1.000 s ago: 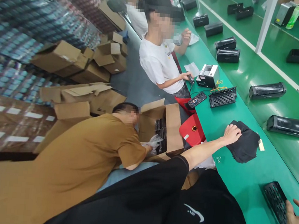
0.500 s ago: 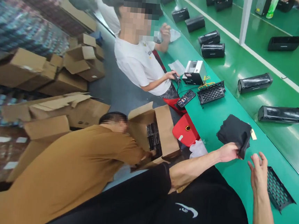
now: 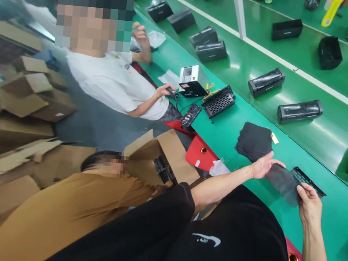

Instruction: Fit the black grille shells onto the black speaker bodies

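Note:
A thin, see-through black mesh cloth (image 3: 285,185) is stretched between my hands above the green bench. My left hand (image 3: 264,166) grips its left edge, with one finger reaching along the top. At the opposite edge, my right hand (image 3: 309,202) pinches it between thumb and fingers. Beyond my left hand lies a stack of black cloth pieces (image 3: 254,139), with a small yellowish tag (image 3: 274,138) at its side. Partly hidden behind the held cloth, a black perforated grille (image 3: 310,179) rests on the bench.
Black speaker housings (image 3: 300,111) stand on the green conveyor (image 3: 322,139) beyond the bench. Farther left are another grille (image 3: 219,102), a phone (image 3: 191,115) and a white-and-black box (image 3: 193,81). A seated person in white and a bending person in brown are on my left, near an open carton (image 3: 178,147).
My left hand has drawn one cloth away from the stack towards the right. My right hand, empty before, has taken its other edge. The view has swung to the right.

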Tool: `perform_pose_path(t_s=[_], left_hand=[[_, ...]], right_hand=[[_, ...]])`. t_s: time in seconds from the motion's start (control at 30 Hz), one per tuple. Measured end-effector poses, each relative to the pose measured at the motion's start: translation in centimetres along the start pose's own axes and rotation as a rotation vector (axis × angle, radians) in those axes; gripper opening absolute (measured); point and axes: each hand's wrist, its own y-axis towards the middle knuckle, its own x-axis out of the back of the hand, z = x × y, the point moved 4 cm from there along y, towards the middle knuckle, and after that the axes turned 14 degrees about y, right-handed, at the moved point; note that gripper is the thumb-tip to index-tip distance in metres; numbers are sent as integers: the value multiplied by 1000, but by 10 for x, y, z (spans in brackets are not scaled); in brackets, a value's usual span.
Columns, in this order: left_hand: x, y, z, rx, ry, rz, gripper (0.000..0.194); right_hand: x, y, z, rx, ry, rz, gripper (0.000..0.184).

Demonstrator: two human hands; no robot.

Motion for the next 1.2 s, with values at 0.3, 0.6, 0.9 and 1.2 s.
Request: perform_pose_path(t_s=[0.3, 0.6, 0.9, 1.2], left_hand=[[-48, 70, -3, -89, 1040, -192, 19], [-44, 88, 4, -65, 1240, -338, 35], [-25, 76, -17, -54, 939, -201, 29], [-27, 18, -51, -96, 311, -98, 52]], right_hand=[[75, 27, 23, 176, -390, -285, 69], [91, 46, 21, 187, -679, -268, 73], [84, 34, 34, -116, -291, -106, 66], [48, -13, 63, -106, 89, -116, 67]])
